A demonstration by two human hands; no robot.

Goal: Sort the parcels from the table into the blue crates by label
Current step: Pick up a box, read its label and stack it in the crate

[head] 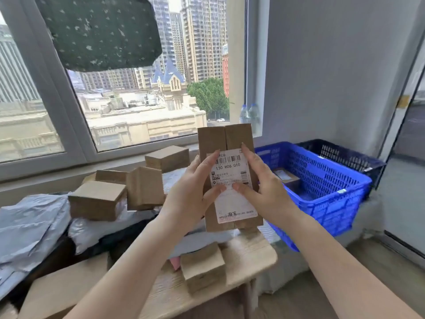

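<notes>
Holding a brown parcel (226, 157) upright above the tabletop (250, 252), both the left hand (190, 192) and right hand (264, 180) are clamping it; one box is lying in the blue crate (322, 180), and many parcels are waiting.

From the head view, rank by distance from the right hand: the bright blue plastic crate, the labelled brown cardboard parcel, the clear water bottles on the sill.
1. Labelled brown cardboard parcel, held in the right hand.
2. Bright blue plastic crate, just right of it.
3. Clear water bottles, farthest, at the window.

Parcel (227, 143) label (232, 183) reads "130 H06 010" — rest illegible.
</notes>
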